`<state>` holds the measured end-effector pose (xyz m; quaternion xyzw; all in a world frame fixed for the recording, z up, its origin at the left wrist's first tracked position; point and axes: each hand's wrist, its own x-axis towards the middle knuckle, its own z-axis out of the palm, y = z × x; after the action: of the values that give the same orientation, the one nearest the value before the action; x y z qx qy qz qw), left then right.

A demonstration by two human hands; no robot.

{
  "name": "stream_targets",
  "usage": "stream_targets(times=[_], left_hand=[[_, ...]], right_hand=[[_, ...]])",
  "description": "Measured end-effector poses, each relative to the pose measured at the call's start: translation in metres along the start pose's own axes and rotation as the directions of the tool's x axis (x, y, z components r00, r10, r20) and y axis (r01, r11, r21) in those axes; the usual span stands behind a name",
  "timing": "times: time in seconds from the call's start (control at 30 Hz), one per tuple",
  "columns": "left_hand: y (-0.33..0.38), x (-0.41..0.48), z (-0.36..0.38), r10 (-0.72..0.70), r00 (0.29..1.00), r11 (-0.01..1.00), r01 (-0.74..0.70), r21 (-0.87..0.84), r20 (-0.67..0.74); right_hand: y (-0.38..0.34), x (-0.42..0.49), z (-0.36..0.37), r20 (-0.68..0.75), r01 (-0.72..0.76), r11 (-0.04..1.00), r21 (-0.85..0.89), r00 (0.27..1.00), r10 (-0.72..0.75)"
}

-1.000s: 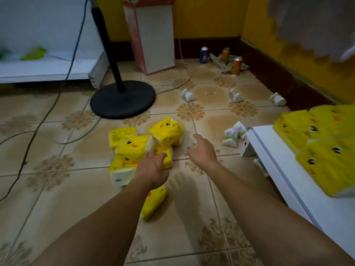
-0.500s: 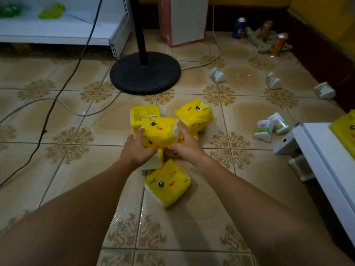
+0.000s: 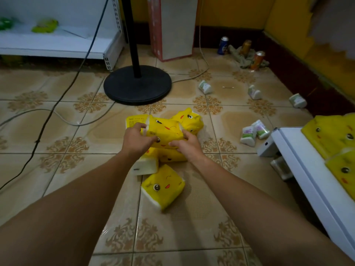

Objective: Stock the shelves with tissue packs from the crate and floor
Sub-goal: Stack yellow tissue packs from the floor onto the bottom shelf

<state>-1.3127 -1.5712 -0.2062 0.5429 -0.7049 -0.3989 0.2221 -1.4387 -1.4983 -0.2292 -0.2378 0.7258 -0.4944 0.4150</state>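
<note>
A heap of yellow tissue packs with cartoon faces lies on the tiled floor. My left hand (image 3: pixel 135 140) and my right hand (image 3: pixel 185 145) grip the two ends of the top yellow tissue pack (image 3: pixel 165 130), held just above the heap. Another pack (image 3: pixel 189 120) sits behind it and one (image 3: pixel 162 186) lies nearest me. A pack (image 3: pixel 146 166) shows its white end under my left wrist. At the right, a white shelf (image 3: pixel 299 162) carries more yellow packs (image 3: pixel 334 137).
A black fan base (image 3: pixel 137 85) with its pole stands behind the heap; cables (image 3: pixel 55 104) trail across the floor at left. Small white-green tissue packets (image 3: pixel 253 132) and three cans (image 3: pixel 256 60) are scattered at right. Another white shelf (image 3: pixel 57 47) stands at back left.
Both hands reached down to the heap, closed on the top pack from either side, and have lifted and tilted it slightly. The view dropped and turned left toward the floor.
</note>
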Motion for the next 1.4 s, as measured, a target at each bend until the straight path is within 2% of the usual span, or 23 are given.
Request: stream_targets(times=[0.1, 0.23, 0.3, 0.4, 0.47, 0.53, 0.67, 0.8, 0.97, 1.07, 1.13, 1.27, 1.4], left_hand=[[0.027, -0.009, 0.018, 0.018, 0.998, 0.999, -0.016, -0.033, 0.061], [0.069, -0.030, 0.051, 0.176, 0.971, 0.984, -0.167, -0.069, 0.159], [0.093, -0.040, 0.070, 0.296, 0.931, 0.954, -0.297, -0.027, 0.212], [0.124, -0.051, 0.101, 0.391, 0.877, 0.903, -0.424, 0.068, 0.280], [0.143, -0.062, 0.124, 0.455, 0.845, 0.872, -0.486, 0.050, 0.279], [0.162, -0.074, 0.145, 0.516, 0.812, 0.844, -0.536, 0.000, 0.274], [0.199, -0.104, 0.181, 0.639, 0.715, 0.763, -0.635, -0.121, 0.285], [0.235, -0.137, 0.214, 0.731, 0.611, 0.680, -0.690, -0.248, 0.302], [0.263, -0.173, 0.257, 0.776, 0.455, 0.614, -0.705, -0.356, 0.437], [0.258, -0.187, 0.272, 0.773, 0.301, 0.539, -0.777, -0.327, 0.558], [0.248, -0.189, 0.278, 0.752, 0.236, 0.495, -0.818, -0.291, 0.616], [0.224, -0.182, 0.286, 0.693, 0.172, 0.414, -0.890, -0.192, 0.700], [0.216, -0.179, 0.287, 0.689, 0.166, 0.386, -0.908, -0.163, 0.706]], right_hand=[[-0.006, -0.009, -0.036, -0.072, 0.044, 0.999, 0.002, 0.996, -0.043], [-0.011, -0.029, -0.103, -0.186, 0.055, 0.998, 0.014, 0.981, -0.052], [-0.013, -0.044, -0.134, -0.214, 0.050, 0.998, -0.049, 0.975, -0.060], [-0.016, -0.067, -0.174, -0.277, 0.064, 0.978, -0.200, 0.953, -0.119], [-0.016, -0.083, -0.202, -0.366, 0.030, 0.956, -0.291, 0.920, -0.140], [-0.014, -0.098, -0.229, -0.434, 0.045, 0.954, -0.295, 0.884, -0.176], [-0.006, -0.128, -0.279, -0.470, 0.102, 0.934, -0.343, 0.842, -0.265], [0.007, -0.155, -0.326, -0.615, -0.010, 0.877, -0.480, 0.717, -0.329], [0.029, -0.186, -0.372, -0.762, -0.133, 0.871, -0.473, 0.557, -0.329], [0.048, -0.197, -0.392, -0.824, -0.197, 0.893, -0.406, 0.500, -0.265], [0.060, -0.205, -0.401, -0.861, -0.226, 0.913, -0.339, 0.466, -0.204], [0.080, -0.221, -0.412, -0.911, -0.259, 0.941, -0.217, 0.399, -0.100], [0.095, -0.229, -0.410, -0.913, -0.412, 0.875, -0.254, 0.402, -0.075]])
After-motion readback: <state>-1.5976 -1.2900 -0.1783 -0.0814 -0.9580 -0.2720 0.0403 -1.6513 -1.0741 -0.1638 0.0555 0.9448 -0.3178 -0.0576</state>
